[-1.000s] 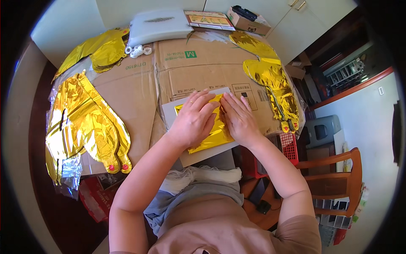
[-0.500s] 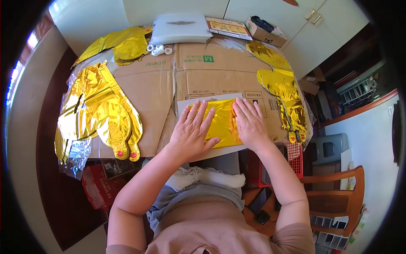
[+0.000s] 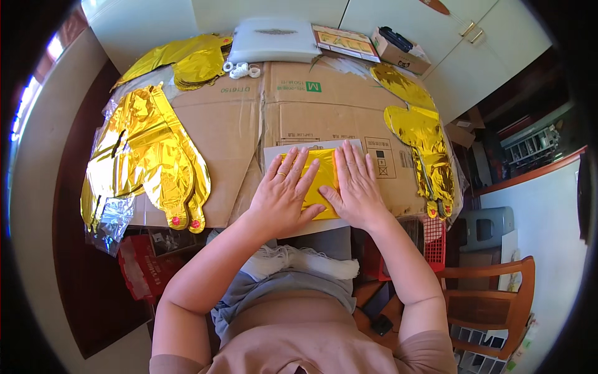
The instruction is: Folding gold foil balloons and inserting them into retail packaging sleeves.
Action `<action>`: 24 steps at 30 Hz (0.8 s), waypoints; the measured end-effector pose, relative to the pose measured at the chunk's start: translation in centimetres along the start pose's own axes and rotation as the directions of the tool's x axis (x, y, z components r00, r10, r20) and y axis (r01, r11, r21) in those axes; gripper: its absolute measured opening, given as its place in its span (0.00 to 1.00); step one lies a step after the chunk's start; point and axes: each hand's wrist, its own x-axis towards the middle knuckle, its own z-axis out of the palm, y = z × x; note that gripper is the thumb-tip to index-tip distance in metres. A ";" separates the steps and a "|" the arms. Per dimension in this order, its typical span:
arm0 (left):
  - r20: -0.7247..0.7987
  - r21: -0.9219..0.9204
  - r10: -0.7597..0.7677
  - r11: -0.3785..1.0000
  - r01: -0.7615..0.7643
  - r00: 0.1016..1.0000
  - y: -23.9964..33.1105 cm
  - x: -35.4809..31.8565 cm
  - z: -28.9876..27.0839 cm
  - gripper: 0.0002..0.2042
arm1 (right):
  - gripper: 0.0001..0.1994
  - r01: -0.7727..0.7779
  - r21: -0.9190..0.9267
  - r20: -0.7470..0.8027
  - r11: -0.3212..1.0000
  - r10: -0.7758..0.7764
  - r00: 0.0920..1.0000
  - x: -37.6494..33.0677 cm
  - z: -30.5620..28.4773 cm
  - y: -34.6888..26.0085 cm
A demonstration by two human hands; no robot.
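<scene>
A folded piece of shiny gold foil (image 3: 320, 176) lies on a pale flat board (image 3: 272, 154) near the front edge of the cardboard-covered table (image 3: 205, 112). My left hand (image 3: 281, 194) rests flat on the foil's left part, fingers stretched out, a ring on one finger. Over the foil's right part lies my right hand (image 3: 356, 188), palm down with straight fingers and its thumb pointing toward the left hand. Both hands are open and grip nothing; they cover much of the foil's sides.
Flat gold foil balloons (image 3: 146, 149) lie at the left, more foil balloons (image 3: 199, 62) at the far left, and others (image 3: 423, 128) along the right edge. White ribbon rolls (image 3: 242, 70) sit by a translucent case (image 3: 274, 43). A small box (image 3: 402, 53) stands far right; a wooden chair (image 3: 498, 299) is right.
My right hand has slid left across the foil, closer to my left hand, which stays in place on it. The whole view has shifted slightly.
</scene>
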 end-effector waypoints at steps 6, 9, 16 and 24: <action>-0.024 -0.137 -0.156 0.979 0.152 0.987 -0.5 -1.0 -2.2 0.50 | 0.47 -0.021 -0.021 -0.021 1.000 0.021 1.000 0.0 0.6 -0.1; 0.012 -0.138 -0.154 0.978 0.155 0.988 -2.4 -2.7 -3.8 0.49 | 0.47 -0.028 -0.013 -0.009 1.000 0.028 1.000 -0.1 0.5 0.0; -0.060 -0.117 -0.024 0.993 0.017 0.998 -2.5 -3.0 -4.0 0.42 | 0.46 -0.031 0.002 0.042 1.000 0.031 0.999 0.6 -0.1 -0.3; -0.005 -0.137 -0.004 0.991 0.003 1.000 -3.2 -2.9 -3.4 0.43 | 0.42 0.017 0.033 -0.040 0.999 -0.016 0.999 1.1 -0.2 -0.6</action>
